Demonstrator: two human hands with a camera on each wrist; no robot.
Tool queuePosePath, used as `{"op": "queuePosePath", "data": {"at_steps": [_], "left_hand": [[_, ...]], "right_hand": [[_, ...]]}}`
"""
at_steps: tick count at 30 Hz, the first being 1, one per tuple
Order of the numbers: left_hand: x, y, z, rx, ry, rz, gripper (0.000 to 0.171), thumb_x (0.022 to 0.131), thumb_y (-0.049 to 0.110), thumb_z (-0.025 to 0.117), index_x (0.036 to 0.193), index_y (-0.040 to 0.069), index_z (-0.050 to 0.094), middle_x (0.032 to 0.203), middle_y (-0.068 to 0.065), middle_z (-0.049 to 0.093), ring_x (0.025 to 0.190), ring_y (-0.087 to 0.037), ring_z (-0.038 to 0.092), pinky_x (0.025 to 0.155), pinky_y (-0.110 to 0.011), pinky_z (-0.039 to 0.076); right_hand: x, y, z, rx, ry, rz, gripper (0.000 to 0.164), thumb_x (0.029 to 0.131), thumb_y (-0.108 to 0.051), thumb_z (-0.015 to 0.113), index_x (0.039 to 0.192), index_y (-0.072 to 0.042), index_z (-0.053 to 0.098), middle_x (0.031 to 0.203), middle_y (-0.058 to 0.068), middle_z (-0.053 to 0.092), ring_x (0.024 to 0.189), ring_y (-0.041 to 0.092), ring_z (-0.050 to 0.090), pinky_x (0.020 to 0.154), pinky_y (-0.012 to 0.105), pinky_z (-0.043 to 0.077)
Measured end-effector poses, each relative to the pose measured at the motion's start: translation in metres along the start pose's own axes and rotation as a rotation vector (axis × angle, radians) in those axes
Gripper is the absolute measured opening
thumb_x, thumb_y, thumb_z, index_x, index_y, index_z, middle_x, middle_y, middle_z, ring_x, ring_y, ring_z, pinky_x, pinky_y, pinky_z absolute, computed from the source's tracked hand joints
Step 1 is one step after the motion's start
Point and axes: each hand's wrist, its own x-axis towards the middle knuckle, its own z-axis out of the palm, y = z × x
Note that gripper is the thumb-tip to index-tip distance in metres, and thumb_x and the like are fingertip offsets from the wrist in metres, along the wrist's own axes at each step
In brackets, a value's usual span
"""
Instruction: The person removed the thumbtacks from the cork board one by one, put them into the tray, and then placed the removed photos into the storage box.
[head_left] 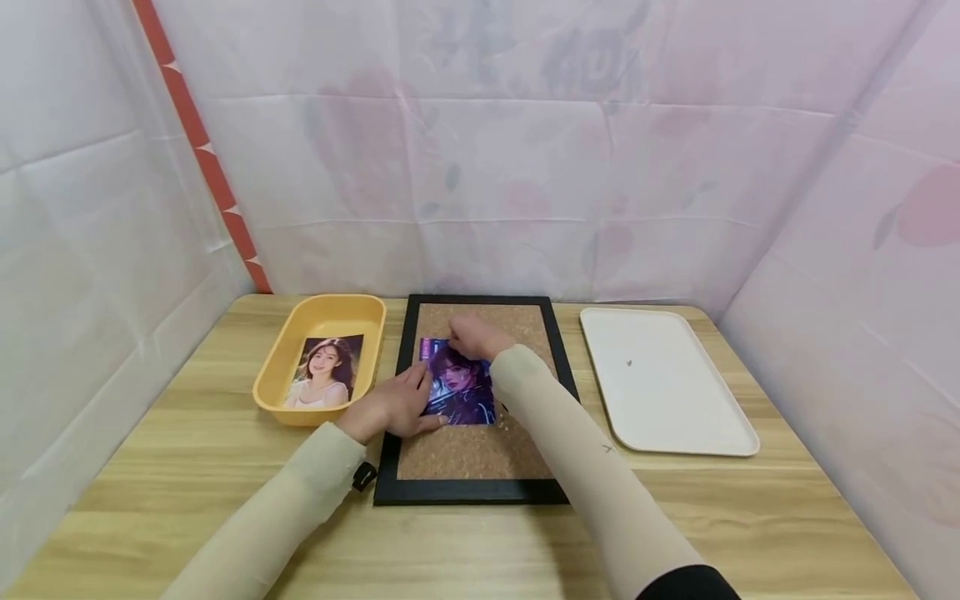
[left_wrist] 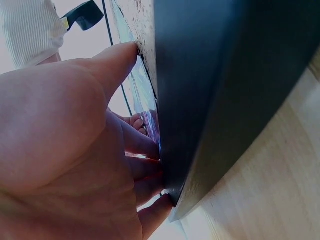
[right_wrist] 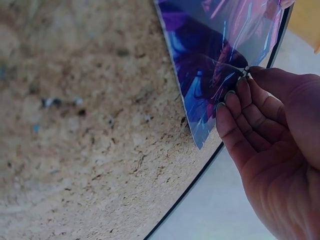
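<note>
A corkboard (head_left: 457,454) in a black frame lies on the table. On its cork is a purple-blue picture print (head_left: 461,400) of a figure. My left hand (head_left: 397,402) rests at the print's left edge, thumb and fingers spread over the edge and the black frame. At the print's top edge is my right hand (head_left: 480,336). In the right wrist view its thumb and forefinger pinch a small pushpin (right_wrist: 244,72) against the print, mostly hidden by the fingertips. The other fingers curl beside it.
To the left stands a yellow bin (head_left: 321,310) with a portrait photo (head_left: 326,372) of a person in it. On the right, a white tray (head_left: 675,392) holds a tiny dark item (head_left: 628,363). White printed cloth walls (head_left: 495,167) surround the wooden table (head_left: 450,550).
</note>
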Motion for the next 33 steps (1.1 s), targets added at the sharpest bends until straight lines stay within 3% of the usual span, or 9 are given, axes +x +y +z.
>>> {"op": "queuePosePath", "data": {"at_steps": [8, 16, 25, 33], "left_hand": [[0.0, 0.002, -0.003, -0.009, -0.008, 0.002, 0.085, 0.105, 0.049, 0.051, 0.155, -0.015, 0.024, 0.166, -0.031, 0.013, 0.155, -0.041, 0.014, 0.125, -0.047, 0.02], [0.012, -0.008, 0.009, 0.018, -0.014, -0.028, 0.089, 0.105, 0.056, 0.045, 0.158, -0.011, 0.019, 0.168, -0.028, 0.008, 0.156, -0.038, 0.01, 0.126, -0.046, 0.017], [0.005, 0.004, 0.0, 0.004, -0.012, -0.019, 0.086, 0.105, 0.05, 0.05, 0.157, -0.013, 0.021, 0.167, -0.029, 0.011, 0.156, -0.039, 0.012, 0.125, -0.046, 0.019], [0.004, 0.001, 0.001, 0.022, -0.027, -0.049, 0.087, 0.105, 0.052, 0.05, 0.158, -0.01, 0.019, 0.168, -0.027, 0.01, 0.157, -0.037, 0.011, 0.126, -0.045, 0.017]], "right_hand": [[0.001, 0.004, 0.0, -0.003, 0.0, 0.01, 0.013, 0.105, -0.015, 0.06, 0.104, -0.004, 0.069, 0.088, 0.006, 0.068, 0.076, 0.016, 0.059, 0.072, 0.029, 0.053], [0.001, 0.002, 0.001, -0.057, 0.015, -0.04, 0.014, 0.104, -0.016, 0.062, 0.102, -0.005, 0.07, 0.089, 0.007, 0.07, 0.078, 0.017, 0.061, 0.075, 0.032, 0.054], [-0.004, 0.005, 0.002, -0.104, 0.014, -0.037, 0.013, 0.105, -0.015, 0.059, 0.105, -0.007, 0.069, 0.096, 0.007, 0.07, 0.084, 0.018, 0.064, 0.08, 0.035, 0.055], [0.001, 0.002, 0.004, -0.109, 0.01, -0.051, 0.015, 0.106, -0.015, 0.058, 0.106, -0.007, 0.07, 0.096, 0.007, 0.071, 0.084, 0.018, 0.064, 0.081, 0.034, 0.056]]}}
